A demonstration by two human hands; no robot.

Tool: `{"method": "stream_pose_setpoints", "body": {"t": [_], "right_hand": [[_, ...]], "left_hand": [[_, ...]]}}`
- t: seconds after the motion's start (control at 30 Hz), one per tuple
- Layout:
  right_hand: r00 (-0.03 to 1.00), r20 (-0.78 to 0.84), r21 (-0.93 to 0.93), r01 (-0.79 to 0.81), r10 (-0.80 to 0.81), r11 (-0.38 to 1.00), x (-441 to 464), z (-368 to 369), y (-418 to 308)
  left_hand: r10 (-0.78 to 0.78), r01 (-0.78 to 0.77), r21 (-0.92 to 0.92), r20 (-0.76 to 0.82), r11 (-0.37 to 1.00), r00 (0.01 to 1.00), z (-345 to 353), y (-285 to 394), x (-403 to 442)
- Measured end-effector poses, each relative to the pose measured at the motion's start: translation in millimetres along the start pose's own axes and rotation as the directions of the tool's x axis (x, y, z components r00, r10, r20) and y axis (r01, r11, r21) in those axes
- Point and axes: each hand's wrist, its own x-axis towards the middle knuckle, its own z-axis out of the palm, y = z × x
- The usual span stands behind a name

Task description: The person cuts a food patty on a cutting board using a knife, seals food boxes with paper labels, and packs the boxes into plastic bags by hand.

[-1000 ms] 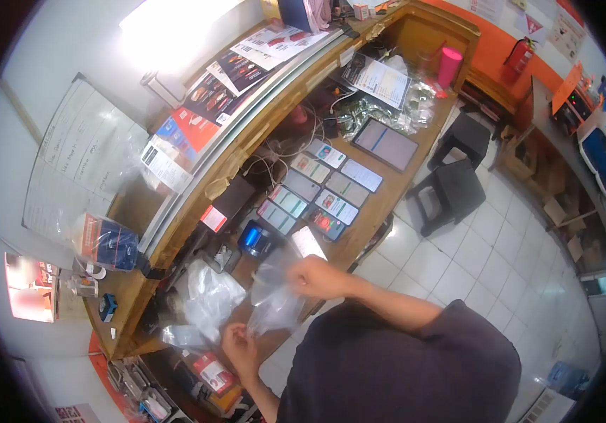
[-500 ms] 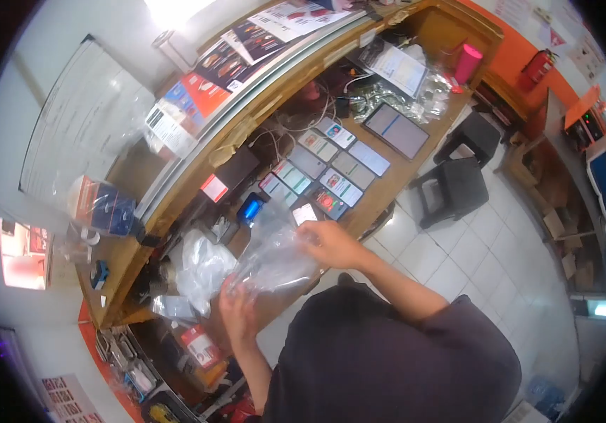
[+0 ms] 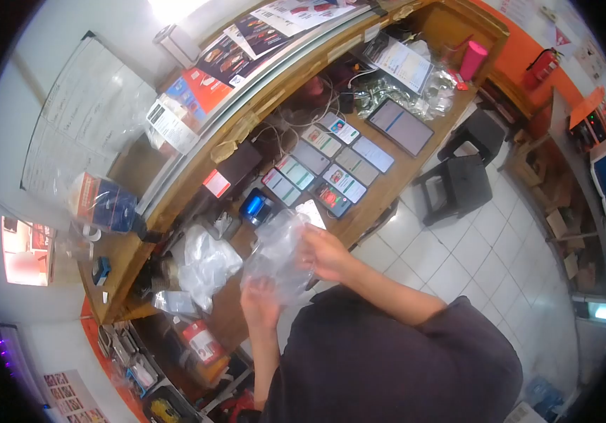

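Observation:
Between my two hands a clear plastic bag (image 3: 280, 248) is held up above the desk edge, crumpled and half see-through. My right hand (image 3: 323, 252) grips its right side, fingers closed on the film. At the lower left of the bag, my left hand (image 3: 261, 299) pinches it, the fingertips partly veiled by the plastic. Just beyond the bag lies a small dark device with a blue lit screen (image 3: 254, 206). A white phone (image 3: 310, 213) lies close by my right hand. Several phones (image 3: 331, 199) with lit screens sit in rows farther along the desk.
White plastic bags (image 3: 204, 264) lie left of my hands. A tablet (image 3: 400, 127) rests beyond the phones, near a pink cup (image 3: 473, 60). Black stools (image 3: 454, 189) stand on the tiled floor to the right. A raised counter shelf (image 3: 246, 134) runs along the desk's back.
My left hand has moved right, closer to my right hand, and the bag is bunched smaller between them. The blue-lit device and white phone show more fully.

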Motion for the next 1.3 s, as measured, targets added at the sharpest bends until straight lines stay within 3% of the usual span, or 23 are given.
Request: {"method": "stream_pose_setpoints", "body": {"t": [0.03,0.07,0.1,0.13,0.17,0.27,0.3,0.37,0.4,0.47,0.5,0.53,0.57,0.6,0.63,0.7,0.77,0.8,0.87,1.0,1.07,1.13,1.3], "right_hand": [[0.991,-0.132,-0.079,0.001,-0.011,0.997,1,-3,3],[0.966,-0.256,-0.159,-0.013,-0.028,0.987,3,-5,6],[0.968,-0.25,-0.156,-0.033,-0.007,0.987,4,-6,6],[0.972,-0.234,-0.2,-0.016,-0.032,0.98,5,-8,3],[0.974,-0.217,-0.243,0.002,-0.057,0.97,6,-11,0],[0.973,-0.213,-0.231,0.035,-0.086,0.972,6,-18,-6],[0.969,-0.224,-0.204,0.061,-0.107,0.977,6,-17,-6],[0.946,-0.296,-0.228,0.065,-0.132,0.972,4,-3,-1],[0.945,-0.3,-0.308,0.032,-0.129,0.951,0,6,1],[0.949,-0.293,-0.389,-0.003,-0.121,0.921,0,0,11],[0.979,-0.164,-0.536,0.017,-0.124,0.844,4,-23,23],[0.994,-0.033,-0.664,0.058,-0.107,0.746,4,-25,26],[0.994,-0.028,-0.665,0.057,-0.101,0.745,2,-28,26],[0.999,0.043,-0.743,0.024,0.012,0.669,-1,-28,24],[0.986,0.104,-0.814,0.012,0.126,0.581,-1,-25,20],[0.995,0.084,-0.81,0.038,0.051,0.585,-7,-23,24],[0.97,0.201,-0.799,0.08,0.139,0.595,-6,-6,12],[0.973,0.199,-0.794,0.09,0.116,0.601,-5,-4,11],[0.967,0.25,-0.767,0.166,0.05,0.62,-6,3,5],[0.962,0.271,-0.732,0.234,-0.043,0.64,-5,-6,13],[0.961,0.271,-0.687,0.239,-0.064,0.686,-6,-8,15],[0.957,0.283,-0.774,0.265,-0.06,0.575,-6,-10,11],[0.957,0.282,-0.734,0.259,-0.066,0.628,-11,-2,14]], "left_hand": [[0.007,-0.008,-0.002,-0.008,1.0,1.0,-5,-3,1],[0.084,-0.07,0.354,-0.024,0.932,0.996,-16,-8,6],[0.163,-0.108,0.665,-0.021,0.739,0.986,-29,-9,10],[0.113,-0.048,0.678,-0.053,0.733,0.992,-40,-9,11],[0.133,-0.05,0.676,-0.072,0.735,0.989,-40,-8,8],[0.009,-0.038,0.372,0.082,0.928,0.997,-43,-12,4],[0.018,-0.043,0.372,0.07,0.927,0.997,-46,-16,5],[0.12,-0.057,0.675,-0.047,0.735,0.992,-49,-27,8],[0.13,-0.062,0.674,-0.052,0.736,0.99,-53,-29,10],[-0.051,0.132,0.346,-0.231,0.929,0.972,-56,-30,14],[-0.042,0.124,0.344,-0.235,0.931,0.971,-54,-28,12],[-0.239,0.255,0.203,-0.1,0.945,0.966,-43,-25,10],[-0.405,0.4,0.082,0.068,0.913,0.912,-37,-23,9],[-0.399,0.393,0.082,0.069,0.916,0.914,-42,-26,7],[-0.427,0.415,0.105,0.189,0.904,0.884,-53,-30,4],[-0.445,0.419,0.152,0.333,0.895,0.831,-68,-32,4],[-0.331,0.303,0.2,0.125,0.932,0.935,-83,-33,2],[-0.328,0.296,0.208,0.139,0.932,0.935,-89,-32,3],[-0.424,0.419,0.09,0.049,0.904,0.904,-100,-30,10],[-0.393,0.339,0.289,0.155,0.895,0.906,-124,-36,14],[-0.437,0.381,0.304,0.142,0.873,0.888,-123,-34,19],[-0.475,0.419,0.292,0.155,0.86,0.866,-120,-30,26],[-0.539,0.462,0.326,0.207,0.825,0.816,-122,-14,29]]}}
